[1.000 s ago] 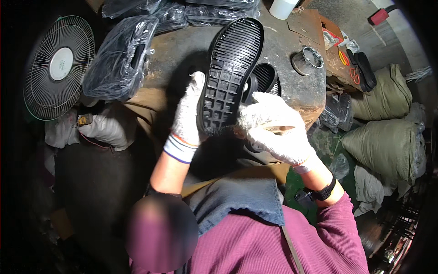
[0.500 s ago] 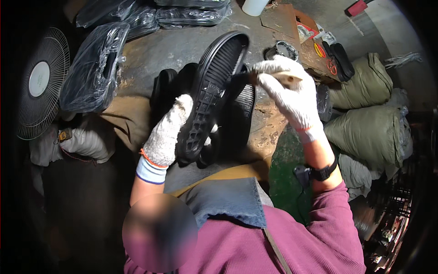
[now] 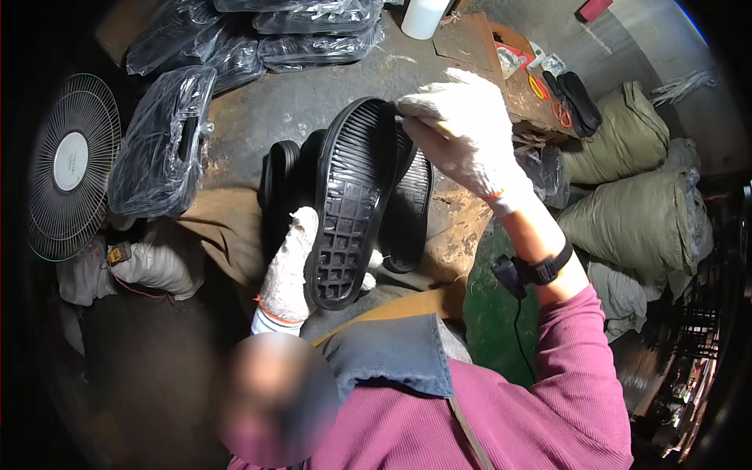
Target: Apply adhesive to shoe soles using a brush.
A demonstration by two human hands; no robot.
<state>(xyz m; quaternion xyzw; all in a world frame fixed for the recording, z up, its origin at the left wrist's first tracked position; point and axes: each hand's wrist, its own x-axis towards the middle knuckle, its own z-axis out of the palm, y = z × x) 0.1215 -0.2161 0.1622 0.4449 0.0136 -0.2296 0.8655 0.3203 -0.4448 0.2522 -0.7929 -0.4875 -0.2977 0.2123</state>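
My left hand (image 3: 288, 270), in a white knit glove, grips a black shoe sole (image 3: 348, 196) by its heel end. The sole is tilted up, its ribbed and gridded inner face toward me. My right hand (image 3: 466, 129), also gloved, is closed beside the sole's upper rim. It holds a wooden-handled brush, now mostly hidden by the glove; whether the bristles touch the rim I cannot tell. Behind the held sole lie another black sole (image 3: 411, 211) and, to the left, further dark soles (image 3: 280, 168).
Plastic-wrapped black bundles (image 3: 160, 141) sit at the worktable's (image 3: 251, 110) left and back. A fan (image 3: 70, 160) stands far left. At the back are a white container (image 3: 423, 17) and scissors (image 3: 561, 113); green sacks (image 3: 627, 223) stand right. A denim cloth (image 3: 392, 356) covers my lap.
The held sole has come nearer to me and turned more upright, showing more of its inner face. My right hand has moved left to its rim, covering the brush handle and the pot behind.
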